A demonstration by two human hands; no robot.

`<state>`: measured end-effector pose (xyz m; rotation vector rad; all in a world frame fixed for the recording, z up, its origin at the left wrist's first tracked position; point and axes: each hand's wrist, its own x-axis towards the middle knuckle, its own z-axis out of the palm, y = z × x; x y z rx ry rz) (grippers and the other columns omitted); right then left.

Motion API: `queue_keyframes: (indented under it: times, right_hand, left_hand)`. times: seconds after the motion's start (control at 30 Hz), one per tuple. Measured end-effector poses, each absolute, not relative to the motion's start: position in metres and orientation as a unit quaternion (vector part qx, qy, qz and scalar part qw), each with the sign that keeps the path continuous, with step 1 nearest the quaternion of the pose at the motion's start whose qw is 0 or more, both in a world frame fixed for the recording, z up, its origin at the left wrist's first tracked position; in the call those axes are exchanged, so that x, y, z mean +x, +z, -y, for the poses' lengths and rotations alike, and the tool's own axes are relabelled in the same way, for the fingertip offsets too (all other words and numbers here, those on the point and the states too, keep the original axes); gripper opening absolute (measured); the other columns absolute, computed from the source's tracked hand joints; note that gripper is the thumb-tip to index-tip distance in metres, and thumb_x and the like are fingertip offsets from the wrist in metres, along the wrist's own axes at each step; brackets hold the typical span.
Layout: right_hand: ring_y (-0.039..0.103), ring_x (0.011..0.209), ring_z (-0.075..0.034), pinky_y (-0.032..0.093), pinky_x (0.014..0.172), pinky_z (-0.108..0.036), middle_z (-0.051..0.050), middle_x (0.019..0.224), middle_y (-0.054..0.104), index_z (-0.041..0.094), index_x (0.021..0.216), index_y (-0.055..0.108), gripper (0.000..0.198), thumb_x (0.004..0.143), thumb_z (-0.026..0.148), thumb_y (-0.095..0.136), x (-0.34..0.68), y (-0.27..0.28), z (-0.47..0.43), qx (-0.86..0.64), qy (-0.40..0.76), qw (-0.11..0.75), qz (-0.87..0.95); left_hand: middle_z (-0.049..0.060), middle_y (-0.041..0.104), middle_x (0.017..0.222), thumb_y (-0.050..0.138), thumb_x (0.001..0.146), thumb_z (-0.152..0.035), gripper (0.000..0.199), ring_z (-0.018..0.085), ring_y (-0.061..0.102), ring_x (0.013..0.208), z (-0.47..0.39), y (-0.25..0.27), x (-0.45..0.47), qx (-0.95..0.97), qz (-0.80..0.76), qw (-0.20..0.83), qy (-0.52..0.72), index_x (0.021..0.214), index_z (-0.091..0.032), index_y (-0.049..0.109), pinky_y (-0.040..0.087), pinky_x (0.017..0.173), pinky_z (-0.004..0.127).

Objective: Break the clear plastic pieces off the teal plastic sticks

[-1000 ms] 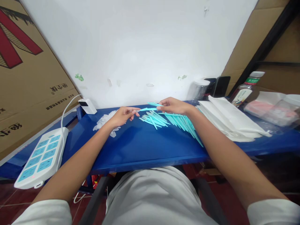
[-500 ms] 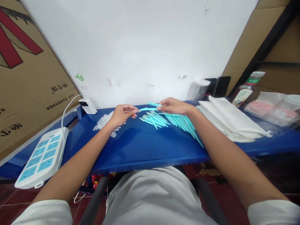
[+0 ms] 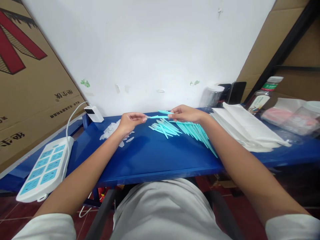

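Note:
My right hand [image 3: 184, 114] pinches the handle of a turquoise eyebrow razor [image 3: 159, 117]. A second turquoise razor [image 3: 163, 111] juts from the same hand, behind the first. My left hand [image 3: 132, 122] is closed at the first razor's blade end, with thumb and forefinger on a small clear cap [image 3: 148, 117]. Cap and blade end meet; how far one sits inside the other I cannot tell. Below lie a loose heap of turquoise razors [image 3: 165, 128] and, to the right, a row of razors [image 3: 193, 130]. Clear caps [image 3: 110, 129] are piled beside my left hand, partly hidden by it.
White packets [image 3: 246, 128] lie on the blue table [image 3: 155, 156] at right, near a bottle [image 3: 262, 96] and a clear jar [image 3: 213, 95]. A power strip [image 3: 45, 170] and a small white device [image 3: 93, 114] stand left. A white wall [image 3: 155, 50] rises behind.
A loose clear cap now shows at the near right of the cap pile. Both hands stay almost where they were, still holding razor and cap end to end.

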<state>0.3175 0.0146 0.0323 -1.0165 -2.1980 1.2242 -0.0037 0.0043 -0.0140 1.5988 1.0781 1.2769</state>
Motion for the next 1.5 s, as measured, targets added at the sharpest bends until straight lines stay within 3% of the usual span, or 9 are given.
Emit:
queue_keyframes:
  times: [0.23,0.6,1.5]
  right_hand:
    - [0.032,0.054,-0.009,0.022,0.050,-0.027,0.003,0.066,0.049,0.017,0.079,0.064,0.052,0.082,0.068,0.075,0.3167,0.0337,-0.0136,-0.367,0.440,0.224,0.789]
    - [0.035,0.056,-0.009,0.024,0.051,-0.027,0.002,0.070,0.053,0.017,0.082,0.065,0.051,0.084,0.066,0.074,0.3154,0.0354,-0.0106,-0.359,0.433,0.226,0.795]
    - [0.043,0.062,-0.011,0.030,0.056,-0.027,-0.001,0.074,0.060,0.016,0.084,0.068,0.048,0.083,0.063,0.073,0.3172,0.0338,-0.0139,-0.352,0.374,0.241,0.823]
  left_hand:
    - [0.016,0.080,0.103,0.096,0.065,-0.050,0.059,0.026,0.076,0.091,-0.0031,-0.0122,-0.0014,0.622,-0.409,0.419,0.520,0.108,-0.012,0.080,0.061,0.092,0.042]
    - [0.015,0.079,0.093,0.092,0.067,-0.057,0.054,0.022,0.072,0.081,-0.0031,-0.0117,-0.0001,0.624,-0.453,0.402,0.494,0.095,-0.012,0.082,0.060,0.070,0.032]
    - [0.016,0.080,0.097,0.092,0.070,-0.052,0.048,0.019,0.071,0.079,0.0023,-0.0065,0.0039,0.592,-0.468,0.470,0.458,0.093,-0.012,0.082,0.057,0.069,0.029]
